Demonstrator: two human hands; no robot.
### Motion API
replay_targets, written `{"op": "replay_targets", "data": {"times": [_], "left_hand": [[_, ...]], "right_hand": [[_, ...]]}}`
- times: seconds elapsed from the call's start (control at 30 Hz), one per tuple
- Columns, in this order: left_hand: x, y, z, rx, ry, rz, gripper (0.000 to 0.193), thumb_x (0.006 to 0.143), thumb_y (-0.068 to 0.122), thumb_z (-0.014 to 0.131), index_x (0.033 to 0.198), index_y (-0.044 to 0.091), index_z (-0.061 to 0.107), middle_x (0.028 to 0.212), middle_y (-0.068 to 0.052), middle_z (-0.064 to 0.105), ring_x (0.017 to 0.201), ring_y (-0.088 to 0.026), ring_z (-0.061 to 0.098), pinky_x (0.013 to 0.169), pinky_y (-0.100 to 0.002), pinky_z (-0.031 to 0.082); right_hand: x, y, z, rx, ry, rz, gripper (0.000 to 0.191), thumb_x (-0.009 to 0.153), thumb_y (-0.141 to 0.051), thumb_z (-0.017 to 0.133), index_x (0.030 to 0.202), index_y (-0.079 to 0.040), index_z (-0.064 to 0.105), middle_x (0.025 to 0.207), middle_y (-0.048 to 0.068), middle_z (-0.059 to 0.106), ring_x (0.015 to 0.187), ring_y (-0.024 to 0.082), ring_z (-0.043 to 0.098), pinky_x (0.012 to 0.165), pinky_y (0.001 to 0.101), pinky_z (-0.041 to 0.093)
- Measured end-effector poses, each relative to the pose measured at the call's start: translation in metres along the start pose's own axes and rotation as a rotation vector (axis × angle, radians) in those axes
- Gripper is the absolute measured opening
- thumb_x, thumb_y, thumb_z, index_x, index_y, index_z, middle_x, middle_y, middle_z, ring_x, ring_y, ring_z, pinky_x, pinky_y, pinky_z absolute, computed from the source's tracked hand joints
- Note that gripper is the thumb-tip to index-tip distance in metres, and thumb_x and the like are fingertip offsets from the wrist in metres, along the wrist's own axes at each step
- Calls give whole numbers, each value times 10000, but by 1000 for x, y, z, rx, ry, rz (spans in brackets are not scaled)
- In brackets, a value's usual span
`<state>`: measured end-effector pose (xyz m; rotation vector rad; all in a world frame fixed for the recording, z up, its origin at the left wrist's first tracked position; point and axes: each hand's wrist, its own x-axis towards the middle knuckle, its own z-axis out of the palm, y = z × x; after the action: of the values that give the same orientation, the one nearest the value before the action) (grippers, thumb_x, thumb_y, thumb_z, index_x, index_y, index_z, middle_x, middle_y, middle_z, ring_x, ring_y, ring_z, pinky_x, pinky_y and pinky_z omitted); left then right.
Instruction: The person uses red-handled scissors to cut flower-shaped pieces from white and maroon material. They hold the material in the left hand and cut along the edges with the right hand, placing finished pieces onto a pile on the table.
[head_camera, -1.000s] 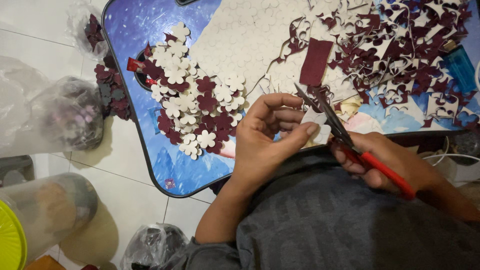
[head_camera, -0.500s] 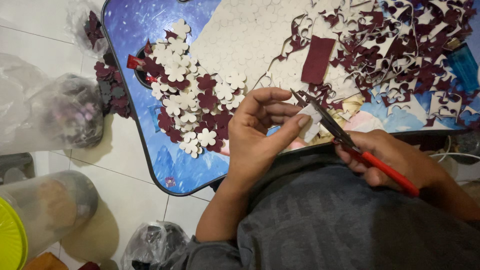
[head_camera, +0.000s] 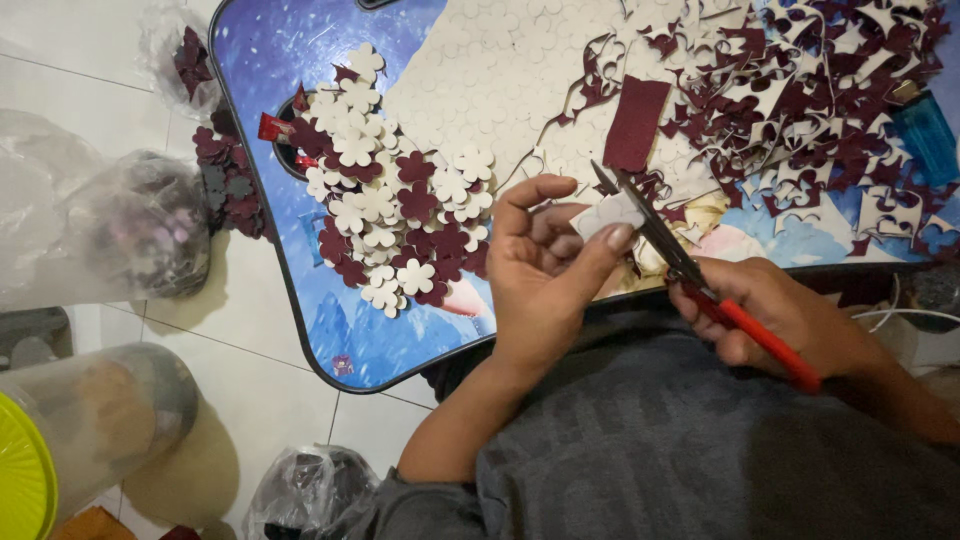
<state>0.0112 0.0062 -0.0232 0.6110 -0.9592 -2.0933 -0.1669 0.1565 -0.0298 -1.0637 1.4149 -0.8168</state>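
My left hand (head_camera: 545, 275) pinches a small pale foam piece (head_camera: 608, 214) between thumb and fingers over the near edge of a blue picture table (head_camera: 375, 335). My right hand (head_camera: 790, 320) grips red-handled scissors (head_camera: 700, 285), whose blades meet the piece's right edge. Left of my hands lies a pile of cut flower shapes (head_camera: 385, 215), white and maroon. A white sheet (head_camera: 500, 85) marked with flower outlines lies behind it. A maroon rectangle strip (head_camera: 637, 123) sits just beyond the scissor tips.
Maroon and white offcuts (head_camera: 800, 110) cover the table's right side, with a blue lighter (head_camera: 925, 135) among them. On the tiled floor at left are clear plastic bags (head_camera: 140, 225) of pieces, a clear jar (head_camera: 95, 420) and a yellow-green lid (head_camera: 20, 480).
My left hand has turned the foam piece slightly and the scissors have shifted along its edge. Otherwise the hands stay in the same place.
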Motion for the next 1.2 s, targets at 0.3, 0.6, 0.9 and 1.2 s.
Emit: {"op": "replay_targets", "data": {"times": [0.3,0.6,0.9,1.2], "left_hand": [[-6,11,2,142,-134,-115,531,942,-33,769,1382,3,474,1018,-78,706,927,-104,693,810,-214,581],[-5,22,2,143,-133,-143,633,920,-59,767,1461,-15,440,1024,-98,725,918,-112,706,806,-223,583],[-2,27,-2,166,-117,-107,686,920,-79,762,1507,-8,414,1009,-107,735,924,-118,722,815,-221,583],[1,27,-6,201,-74,-38,678,935,-76,751,1513,-15,403,978,-79,713,931,-139,733,821,-238,611]], "right_hand": [[-6,-18,-1,-26,-43,77,1123,623,-981,485,1215,-32,583,703,16,542,613,124,484,497,285,451],[-3,-22,0,-30,-45,104,1106,576,-1009,457,1113,-48,561,706,6,458,583,130,427,458,307,401],[-3,-18,-3,-60,-46,138,980,563,-986,515,954,-88,564,677,-12,435,570,126,409,475,311,371],[-1,-6,-5,-79,-65,98,919,593,-971,503,884,-101,549,632,-16,459,544,123,440,455,311,388]]}}
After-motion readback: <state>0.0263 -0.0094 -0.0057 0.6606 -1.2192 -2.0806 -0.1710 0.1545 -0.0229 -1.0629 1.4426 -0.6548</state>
